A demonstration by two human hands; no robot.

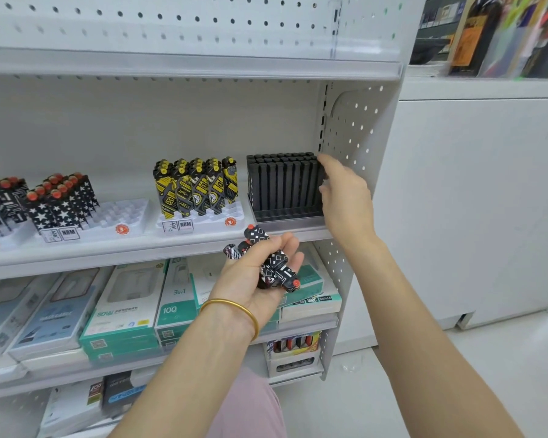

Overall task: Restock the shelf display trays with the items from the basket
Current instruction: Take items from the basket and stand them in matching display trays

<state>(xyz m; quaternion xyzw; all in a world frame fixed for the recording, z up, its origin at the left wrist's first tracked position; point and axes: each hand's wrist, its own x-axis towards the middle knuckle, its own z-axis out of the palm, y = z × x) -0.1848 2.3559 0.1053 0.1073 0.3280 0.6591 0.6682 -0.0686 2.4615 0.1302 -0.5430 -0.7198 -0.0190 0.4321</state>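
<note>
At the right end of the middle shelf stands a black display tray packed with upright black lighters; this tray is the landmark for everything else. The right hand lies against the right side of that block of lighters. Its fingers reach forward, fairly straight and close together, with the fingertips at the top rear corner, and it pinches nothing that can be seen.

Just in front of and below the black tray, the left hand is turned palm up, its fingers curled round a small bunch of patterned lighters, black with white shapes and red caps, which lie crosswise in the palm. A gold bangle sits on that wrist.

Just left of the black tray a white tray holds yellow-and-black lighters in its rear rows, with its front slots bare. Further left of the black tray another white tray carries star-printed lighters with red caps on its left side. Beyond it, at the edge of view, are more red-capped lighters. On the shelf below the black tray lie flat teal and white boxes.
</note>
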